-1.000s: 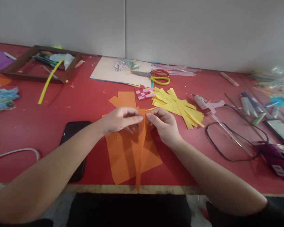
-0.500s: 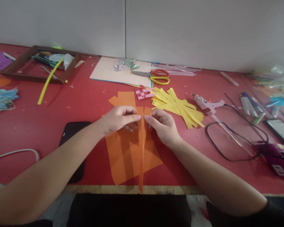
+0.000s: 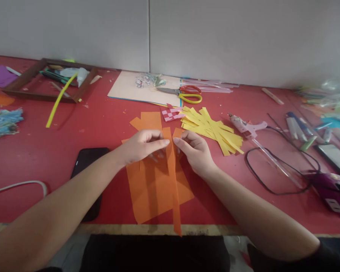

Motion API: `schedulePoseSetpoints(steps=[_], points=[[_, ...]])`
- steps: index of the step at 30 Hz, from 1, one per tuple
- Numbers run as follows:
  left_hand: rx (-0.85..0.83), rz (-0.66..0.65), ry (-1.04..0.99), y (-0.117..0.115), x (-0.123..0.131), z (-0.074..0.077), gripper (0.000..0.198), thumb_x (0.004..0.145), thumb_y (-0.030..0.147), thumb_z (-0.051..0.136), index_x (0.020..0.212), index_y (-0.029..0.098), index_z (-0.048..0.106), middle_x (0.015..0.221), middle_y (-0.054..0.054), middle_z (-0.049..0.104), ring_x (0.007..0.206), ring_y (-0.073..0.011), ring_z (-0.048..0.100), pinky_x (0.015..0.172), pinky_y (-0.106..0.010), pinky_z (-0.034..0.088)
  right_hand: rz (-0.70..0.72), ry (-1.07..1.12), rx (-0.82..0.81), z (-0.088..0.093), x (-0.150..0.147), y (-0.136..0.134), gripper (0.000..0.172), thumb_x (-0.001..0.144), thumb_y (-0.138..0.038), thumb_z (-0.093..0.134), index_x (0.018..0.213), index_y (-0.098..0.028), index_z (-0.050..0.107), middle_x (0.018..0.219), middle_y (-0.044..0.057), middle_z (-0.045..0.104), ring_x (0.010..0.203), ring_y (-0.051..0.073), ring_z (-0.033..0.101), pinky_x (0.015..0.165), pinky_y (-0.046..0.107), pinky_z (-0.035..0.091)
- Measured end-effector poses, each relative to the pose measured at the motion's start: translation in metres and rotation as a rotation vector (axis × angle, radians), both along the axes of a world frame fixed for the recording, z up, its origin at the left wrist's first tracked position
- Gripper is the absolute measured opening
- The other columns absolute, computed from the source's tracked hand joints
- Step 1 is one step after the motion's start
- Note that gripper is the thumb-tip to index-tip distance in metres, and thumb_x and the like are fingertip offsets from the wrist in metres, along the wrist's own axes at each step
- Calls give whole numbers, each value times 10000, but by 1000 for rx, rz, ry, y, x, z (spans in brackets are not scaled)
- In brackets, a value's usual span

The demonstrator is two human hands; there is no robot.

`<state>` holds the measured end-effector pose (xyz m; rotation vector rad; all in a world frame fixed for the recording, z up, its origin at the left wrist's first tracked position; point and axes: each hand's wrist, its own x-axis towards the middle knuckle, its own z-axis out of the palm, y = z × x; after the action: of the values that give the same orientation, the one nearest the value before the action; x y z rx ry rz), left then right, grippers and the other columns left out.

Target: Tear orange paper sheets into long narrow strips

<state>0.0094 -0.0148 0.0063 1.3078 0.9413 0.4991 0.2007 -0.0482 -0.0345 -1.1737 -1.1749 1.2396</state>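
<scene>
Worktop [image 3: 59,151]: red, crowded along the far and right sides; the near edge lies close under the work, and that is the first exposure.

Orange sheet [image 3: 147,189]: lies flat at the centre front, slit lengthwise, its near corner close to the worktop edge; nothing weighs it down except the hands; in my judgement a sideways pull could slide or skew it, and the slits could tear further.

Left hand [image 3: 143,145] and right hand [image 3: 197,151]: both rest on the far end of the sheet, fingers drawn narrow, thumb and forefinger of each pinching the top of one strip from opposite sides, fingertips almost meeting.

Orange strip [image 3: 174,189]: runs from that pinch towards the person across the sheet, slightly slanted; its free end hangs past the worktop edge; being thin paper, it is likely to crease at the pinch, rip if the two hands pull apart, or snag on the edge.

Yellow strips [image 3: 212,128]: a loose fan just beside the right hand; a sweep of the wrist could scatter them.

Glue gun [image 3: 248,126]: lies on its side beyond the yellow strips, its black cable [image 3: 272,177] looping near the right forearm; an elbow could catch the loop and drag the gun; whether it is hot cannot be told.
</scene>
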Motion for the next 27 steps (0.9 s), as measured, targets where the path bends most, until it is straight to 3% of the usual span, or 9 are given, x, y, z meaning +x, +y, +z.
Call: schedulePoseSetpoints(steps=[7, 12, 19, 27], points=[[31, -32, 49, 1, -1, -2, 344, 779, 463, 741, 755, 161, 577, 721, -8, 668, 609, -125, 641, 594, -266, 552, 144, -28, -60, 6, 2, -2, 321, 847, -518, 687, 784, -212, 617, 680, -18, 591, 622, 129, 523, 611, 277, 420], [45, -42, 91, 1, -3, -1, 330, 806, 455, 711, 756, 169, 554, 711, 1, 655, 604, -125, 642, 574, -260, 540, 192, -40, -58, 8, 3, -3, 308, 851, -491, 692, 778, -200, 622, 707, -15, 577, 632, 122, 502, 623, 277, 412], [22, -60, 79, 1, -5, -1, 285, 852, 417, 656, 758, 175, 539, 705, -2, 659, 601, -117, 639, 571, -247, 525, 146, -141, 4, 10, 2, -4, 407, 847, -516, 682, 663, -201, 502, 610, -48, 465, 554, 95, 385, 542, 257, 326], [58, -26, 106, 2, -2, -2, 294, 842, 418, 661, 731, 182, 525, 654, 6, 624, 553, -110, 592, 490, -219, 464, 88, -151, -21, 9, 1, -4, 422, 828, -559, 683, 668, -206, 516, 604, -43, 474, 552, 103, 395, 530, 267, 320]])
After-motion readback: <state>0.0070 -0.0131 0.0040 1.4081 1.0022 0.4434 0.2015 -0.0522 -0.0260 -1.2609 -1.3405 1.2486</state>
